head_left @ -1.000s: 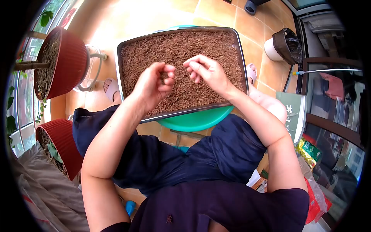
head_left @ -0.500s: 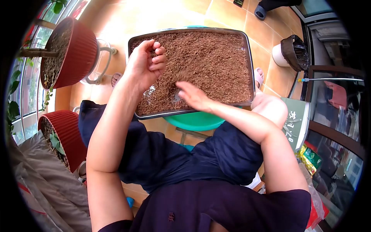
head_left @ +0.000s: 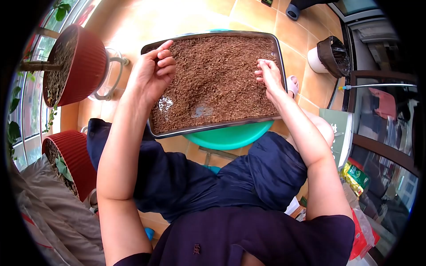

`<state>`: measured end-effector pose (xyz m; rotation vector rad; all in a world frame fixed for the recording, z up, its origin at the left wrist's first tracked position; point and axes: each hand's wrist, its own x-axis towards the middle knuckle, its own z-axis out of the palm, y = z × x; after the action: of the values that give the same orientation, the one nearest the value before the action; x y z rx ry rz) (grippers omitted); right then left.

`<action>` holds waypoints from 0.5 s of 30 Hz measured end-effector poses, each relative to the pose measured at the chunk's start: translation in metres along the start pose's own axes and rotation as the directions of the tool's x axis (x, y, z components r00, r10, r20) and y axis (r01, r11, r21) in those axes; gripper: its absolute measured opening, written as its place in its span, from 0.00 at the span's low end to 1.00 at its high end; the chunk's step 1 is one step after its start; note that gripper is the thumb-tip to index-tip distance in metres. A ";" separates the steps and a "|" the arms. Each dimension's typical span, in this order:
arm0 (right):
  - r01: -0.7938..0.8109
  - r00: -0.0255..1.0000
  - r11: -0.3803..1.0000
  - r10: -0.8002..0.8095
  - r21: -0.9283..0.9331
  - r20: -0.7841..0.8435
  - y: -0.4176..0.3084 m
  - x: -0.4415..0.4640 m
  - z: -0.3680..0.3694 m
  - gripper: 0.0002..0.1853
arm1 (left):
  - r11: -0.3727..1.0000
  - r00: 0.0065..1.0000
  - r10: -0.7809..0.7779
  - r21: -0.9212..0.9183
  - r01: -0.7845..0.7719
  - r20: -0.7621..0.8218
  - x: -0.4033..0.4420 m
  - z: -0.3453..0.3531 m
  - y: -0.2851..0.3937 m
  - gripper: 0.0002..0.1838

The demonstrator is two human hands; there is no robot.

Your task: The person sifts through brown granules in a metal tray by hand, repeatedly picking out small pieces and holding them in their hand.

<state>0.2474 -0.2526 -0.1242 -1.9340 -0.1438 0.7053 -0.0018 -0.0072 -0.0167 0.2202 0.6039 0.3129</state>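
A dark-rimmed rectangular tray (head_left: 208, 129) is spread with brown, crumbly, grain-like material (head_left: 222, 75). My left hand (head_left: 155, 71) hovers over the tray's left side, fingers curled in and index finger partly extended; whatever it may hold is hidden. Above the right side, my right hand (head_left: 269, 76) has its thumb and fingertips pinched together, and anything between them is too small to make out. Near the front edge, shiny bare patches of the tray bottom show through the material. Under the tray sits a green round basin (head_left: 230, 138).
Two red plant pots (head_left: 91, 66) stand at the left by the window. At the right are a white bin (head_left: 316, 61) with a black bag, a green book or box (head_left: 338, 128) and a yellow-green packet (head_left: 355, 177). Another person's shoe (head_left: 293, 12) shows at the top.
My right hand has lifted from the material near the front middle and moved to the right side, its fingers now pinched. My left hand stays raised at the left. A bare patch is now uncovered.
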 end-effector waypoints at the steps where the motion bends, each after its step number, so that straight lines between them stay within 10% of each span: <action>1: 0.014 1.000 0.999 -0.015 -0.034 -0.022 -0.002 -0.001 0.001 0.13 | 1.000 1.000 -0.007 -0.003 0.007 -0.003 0.001 0.001 -0.001 0.15; 8: 0.396 0.895 0.616 -0.424 -0.681 0.136 0.039 0.020 0.001 0.08 | 0.997 1.000 -0.022 0.074 0.023 -0.008 0.003 -0.001 -0.005 0.21; 15: 0.463 0.863 0.453 -0.428 -0.762 0.269 0.044 0.015 0.011 0.08 | 0.987 0.998 -0.061 0.148 0.064 -0.028 -0.001 -0.002 -0.011 0.23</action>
<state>0.2451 -0.2583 -0.1716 -2.5778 -1.1610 0.2988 -0.0014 -0.0178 -0.0211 0.3407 0.6565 0.2099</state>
